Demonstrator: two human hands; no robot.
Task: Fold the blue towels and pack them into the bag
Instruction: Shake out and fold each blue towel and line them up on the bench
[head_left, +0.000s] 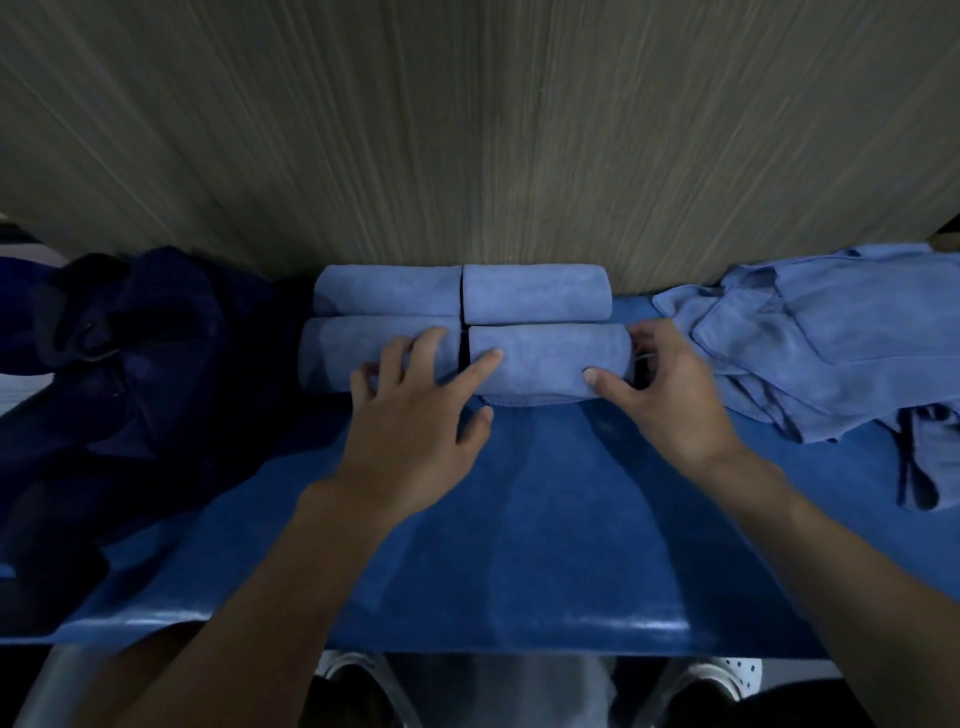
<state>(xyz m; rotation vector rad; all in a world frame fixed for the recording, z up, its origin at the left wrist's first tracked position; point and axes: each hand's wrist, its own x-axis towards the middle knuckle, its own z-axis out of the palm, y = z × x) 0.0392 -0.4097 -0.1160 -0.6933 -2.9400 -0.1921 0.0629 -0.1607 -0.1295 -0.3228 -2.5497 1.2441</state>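
Dark bag slumped at left on table, inside too dark to tell. Four rolled towels in two-by-two block, far middle, against wood panel. Left hand with fingers spread wide over both near rolls. Right hand gripping right end of near-right roll. Loose towel pile at right.

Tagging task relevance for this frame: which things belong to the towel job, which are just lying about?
Job: near-right rolled towel, gripped by the right hand and touched by the left hand; three other rolled towels; unfolded towel pile; dark bag.
Lying about: blue table cover; wood panel; white shoes below.
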